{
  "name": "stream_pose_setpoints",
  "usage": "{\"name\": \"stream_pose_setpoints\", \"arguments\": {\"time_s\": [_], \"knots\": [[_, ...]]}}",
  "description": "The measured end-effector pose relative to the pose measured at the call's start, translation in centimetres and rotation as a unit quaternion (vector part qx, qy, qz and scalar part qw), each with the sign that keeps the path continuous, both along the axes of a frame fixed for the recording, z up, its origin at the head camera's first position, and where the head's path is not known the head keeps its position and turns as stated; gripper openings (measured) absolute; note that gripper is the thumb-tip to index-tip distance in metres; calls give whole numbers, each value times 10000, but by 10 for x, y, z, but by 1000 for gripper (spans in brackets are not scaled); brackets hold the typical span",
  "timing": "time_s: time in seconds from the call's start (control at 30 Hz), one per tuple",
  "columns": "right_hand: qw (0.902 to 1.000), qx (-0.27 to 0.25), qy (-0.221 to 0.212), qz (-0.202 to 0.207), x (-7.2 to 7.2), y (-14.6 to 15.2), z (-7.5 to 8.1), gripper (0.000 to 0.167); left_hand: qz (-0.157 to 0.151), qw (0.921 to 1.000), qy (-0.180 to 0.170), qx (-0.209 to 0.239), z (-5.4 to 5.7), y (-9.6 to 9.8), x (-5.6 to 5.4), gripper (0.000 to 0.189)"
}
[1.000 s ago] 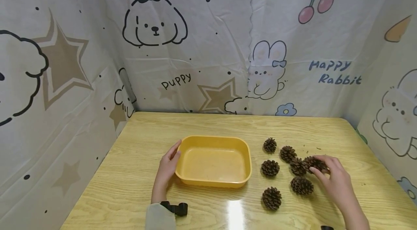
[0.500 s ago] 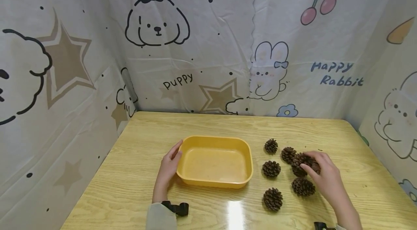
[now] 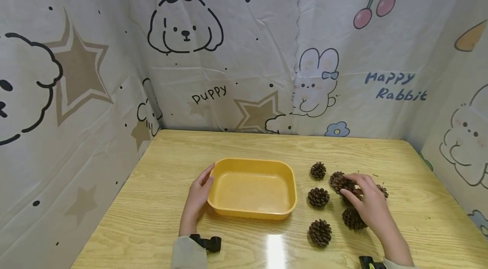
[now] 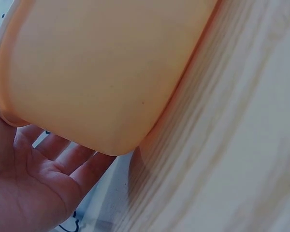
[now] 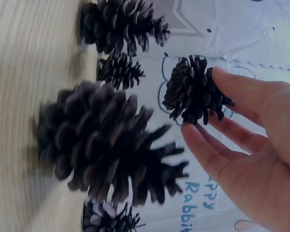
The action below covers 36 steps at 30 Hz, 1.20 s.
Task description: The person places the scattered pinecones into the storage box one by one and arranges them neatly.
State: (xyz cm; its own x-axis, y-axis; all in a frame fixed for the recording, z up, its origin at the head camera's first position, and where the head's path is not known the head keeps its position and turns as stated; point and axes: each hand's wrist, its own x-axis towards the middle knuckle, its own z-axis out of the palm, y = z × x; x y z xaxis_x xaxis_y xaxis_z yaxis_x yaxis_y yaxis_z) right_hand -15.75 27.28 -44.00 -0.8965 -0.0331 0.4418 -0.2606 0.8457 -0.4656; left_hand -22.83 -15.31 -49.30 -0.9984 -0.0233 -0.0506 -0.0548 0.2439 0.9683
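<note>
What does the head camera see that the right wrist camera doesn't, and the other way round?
Only the head view: the tray, the left hand touching it, and the puppy drawing.
Only the right wrist view: the gap between the held cone and the table.
Both: the right hand pinching that cone, other cones, and the word "Rabbit".

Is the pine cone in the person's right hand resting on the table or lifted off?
Lifted off: the right wrist view shows the cone gripped by the right hand, apart from the table.
</note>
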Motion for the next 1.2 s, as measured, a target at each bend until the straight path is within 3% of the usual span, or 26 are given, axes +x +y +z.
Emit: {"name": "stream_pose_setpoints", "arguments": {"time_s": [0.5,0.77,1.2], "knots": [[9974,46,514,495,-14,-36,-1,41,29,10000,17,47,-2,-3,0,46],[9972,-220,259,671,-19,-52,-1,40,34,9999,51,118,-1,-1,-1,45],[9947,-229,445,895,-28,-78,-4,40,42,9998,27,175,-3,-2,-2,44]]}}
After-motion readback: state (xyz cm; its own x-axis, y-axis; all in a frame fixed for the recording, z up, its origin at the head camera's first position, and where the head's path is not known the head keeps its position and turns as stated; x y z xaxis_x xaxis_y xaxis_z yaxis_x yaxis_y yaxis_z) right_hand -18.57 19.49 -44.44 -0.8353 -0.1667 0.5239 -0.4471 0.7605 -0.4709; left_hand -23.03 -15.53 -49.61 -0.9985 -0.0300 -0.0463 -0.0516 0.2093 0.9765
